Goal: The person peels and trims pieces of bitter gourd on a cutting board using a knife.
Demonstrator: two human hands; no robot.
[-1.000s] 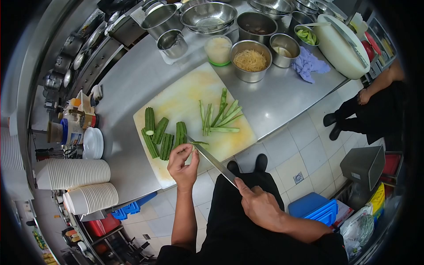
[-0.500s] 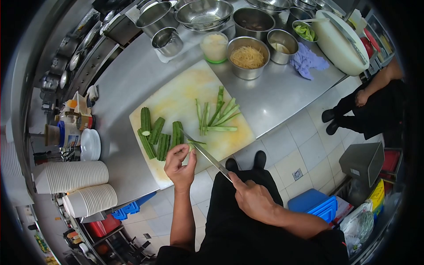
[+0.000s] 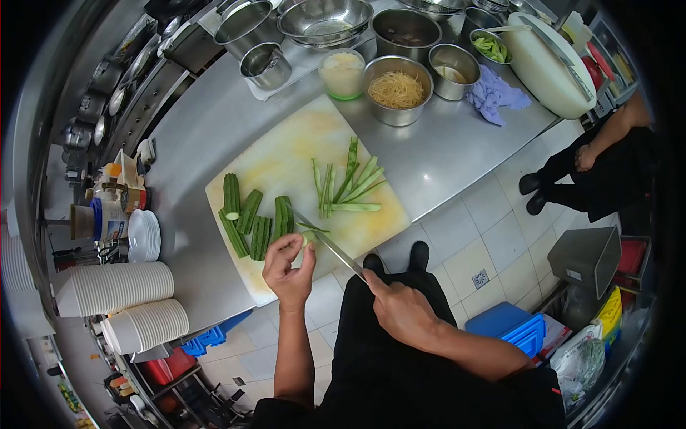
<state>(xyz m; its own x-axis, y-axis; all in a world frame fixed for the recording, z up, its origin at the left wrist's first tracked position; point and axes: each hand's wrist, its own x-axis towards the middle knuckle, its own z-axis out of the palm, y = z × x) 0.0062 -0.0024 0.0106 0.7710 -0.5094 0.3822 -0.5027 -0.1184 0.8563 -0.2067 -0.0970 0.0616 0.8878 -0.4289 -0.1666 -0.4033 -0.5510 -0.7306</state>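
Observation:
My right hand (image 3: 400,307) is wrapped round the handle of a long knife (image 3: 339,251), whose blade points up and left over the white cutting board (image 3: 279,154). At the board's near edge, my left hand (image 3: 289,270) pinches a small pale green vegetable piece (image 3: 309,236) against the blade. A thin green strip lies across the blade there. Left of the blade, several dark green ridged vegetable chunks (image 3: 251,211) rest on the board. To the right lie several thin light green strips (image 3: 356,206), loosely spread.
Metal bowls, one with yellow shreds (image 3: 397,91), and a purple cloth (image 3: 496,98) line the counter's far side. White bowls (image 3: 118,286) are stacked at the left. Another person's arm (image 3: 607,136) shows at the right, beyond the counter. A blue bin (image 3: 504,332) is on the floor.
The view has shifted slightly, so the board and vegetables appear a little further left and up. The knife and both hands keep nearly the same pose at the small piece.

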